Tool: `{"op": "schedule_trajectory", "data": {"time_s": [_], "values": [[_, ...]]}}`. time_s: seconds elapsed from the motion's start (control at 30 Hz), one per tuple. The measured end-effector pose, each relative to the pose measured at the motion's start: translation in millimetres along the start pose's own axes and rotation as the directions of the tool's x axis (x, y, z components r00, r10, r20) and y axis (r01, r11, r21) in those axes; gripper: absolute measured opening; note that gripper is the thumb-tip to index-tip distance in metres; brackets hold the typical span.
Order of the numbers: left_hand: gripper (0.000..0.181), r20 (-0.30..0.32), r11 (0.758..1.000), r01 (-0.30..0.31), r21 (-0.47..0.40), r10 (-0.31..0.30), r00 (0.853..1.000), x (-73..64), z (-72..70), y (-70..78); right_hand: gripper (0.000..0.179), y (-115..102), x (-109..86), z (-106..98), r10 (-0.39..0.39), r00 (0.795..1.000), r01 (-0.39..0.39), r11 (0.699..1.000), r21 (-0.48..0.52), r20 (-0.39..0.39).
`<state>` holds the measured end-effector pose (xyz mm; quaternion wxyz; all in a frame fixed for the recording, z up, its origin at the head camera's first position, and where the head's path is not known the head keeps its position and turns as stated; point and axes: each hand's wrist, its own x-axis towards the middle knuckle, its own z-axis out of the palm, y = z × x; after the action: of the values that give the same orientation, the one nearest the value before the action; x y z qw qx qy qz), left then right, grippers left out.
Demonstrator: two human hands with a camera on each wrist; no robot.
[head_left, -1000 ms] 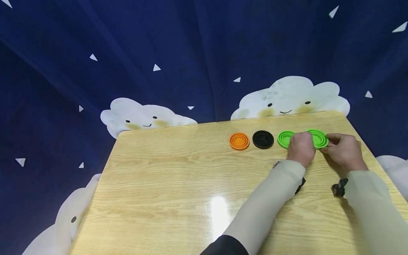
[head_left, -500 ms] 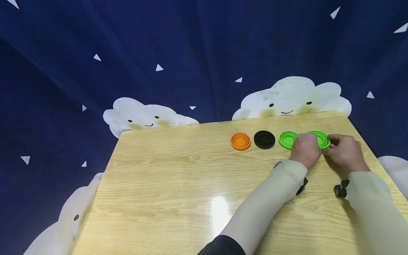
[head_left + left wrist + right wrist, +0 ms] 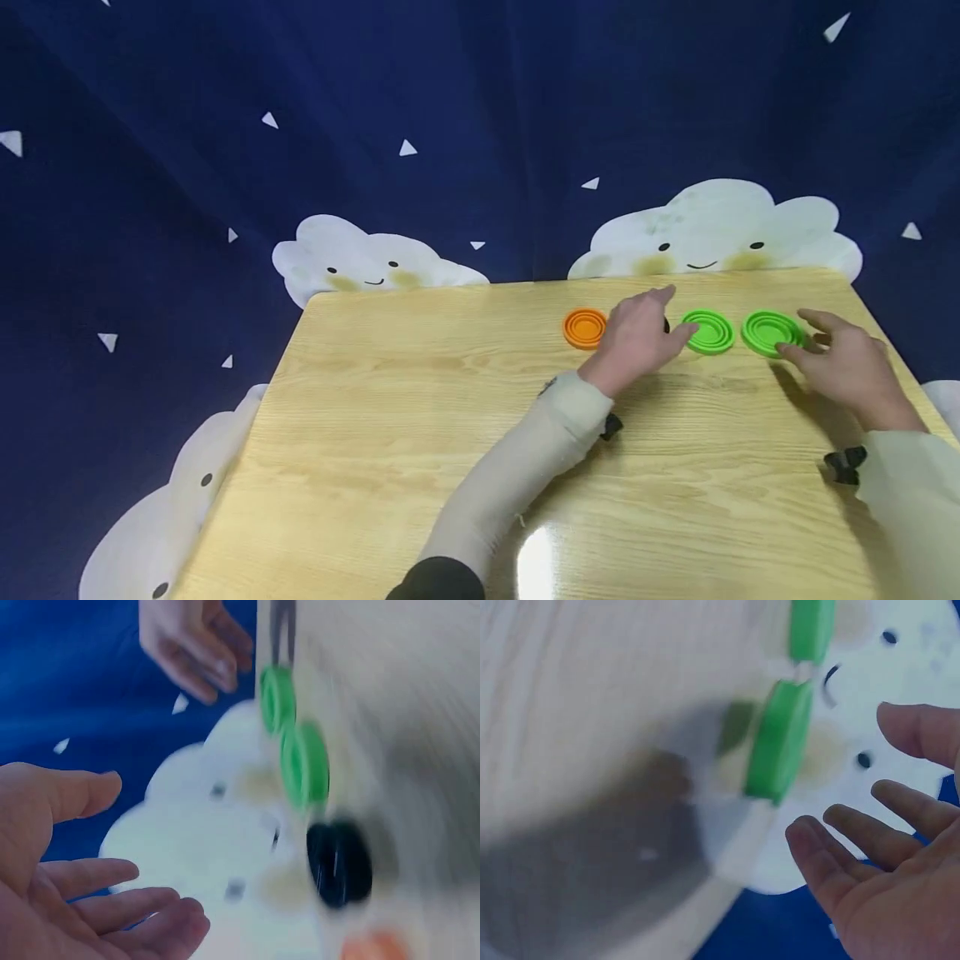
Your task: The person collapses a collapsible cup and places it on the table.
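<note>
Two green ringed discs, like folded collapsible cups, lie side by side on the wooden table: the left green one and the right green one. My left hand, fingers spread, hovers over the black ringed disc and hides most of it in the head view. Nothing is in its grasp in the left wrist view. Beside the right green disc, my right hand has its fingers loosely apart and holds nothing. In the right wrist view there is a gap between its fingers and the disc.
An orange ringed disc lies left of the black one, completing a row near the table's back edge. Behind the table hangs a dark blue curtain with clouds and white triangles.
My left hand has let go of the right green disc and moved left over the black one. My right hand has loosened and drawn slightly back. The head view has shifted left.
</note>
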<state>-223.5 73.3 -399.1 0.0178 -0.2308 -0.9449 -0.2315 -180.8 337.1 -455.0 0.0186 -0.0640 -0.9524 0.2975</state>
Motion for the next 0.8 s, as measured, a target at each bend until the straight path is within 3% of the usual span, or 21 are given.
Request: {"op": "schedule_trajectory", "data": {"time_s": [0.17,0.27,0.37,0.43,0.57,0.63,0.8], "values": [[0.066,-0.127,0.999,-0.040,0.018,0.042,0.991,-29.5,-39.9,-51.5,0.075,-23.5,-6.6,-6.2,-0.053,0.998,0.051,0.996,-0.076,-0.033],[0.072,-0.168,0.999,-0.028,0.041,0.035,0.985,-49.6,-53.9,-83.3,0.073,-39.6,-11.6,-9.3,-0.130,0.990,0.123,0.986,-0.113,-0.058],[0.082,-0.172,0.992,0.022,0.125,0.000,0.985,-70.0,-61.0,-111.2,0.070,-52.0,-16.2,-12.8,-0.218,0.973,0.204,0.966,-0.156,-0.079],[0.089,-0.149,0.974,0.074,0.212,-0.043,0.988,-82.4,-63.5,-125.9,0.071,-58.3,-18.7,-15.3,-0.278,0.957,0.255,0.942,-0.219,-0.080],[0.094,-0.112,0.904,0.154,0.399,-0.118,0.987,-102.2,-65.2,-149.1,0.079,-67.1,-22.5,-16.6,-0.355,0.932,0.307,0.878,-0.367,-0.068],[0.094,-0.127,0.870,0.166,0.465,-0.121,0.985,-108.9,-65.0,-159.1,0.084,-69.5,-24.0,-14.7,-0.364,0.930,0.308,0.852,-0.424,-0.056],[0.094,-0.188,0.857,0.165,0.489,-0.081,0.979,-116.3,-64.2,-174.7,0.087,-69.4,-28.3,-5.4,-0.357,0.933,0.297,0.825,-0.482,-0.036]]}}
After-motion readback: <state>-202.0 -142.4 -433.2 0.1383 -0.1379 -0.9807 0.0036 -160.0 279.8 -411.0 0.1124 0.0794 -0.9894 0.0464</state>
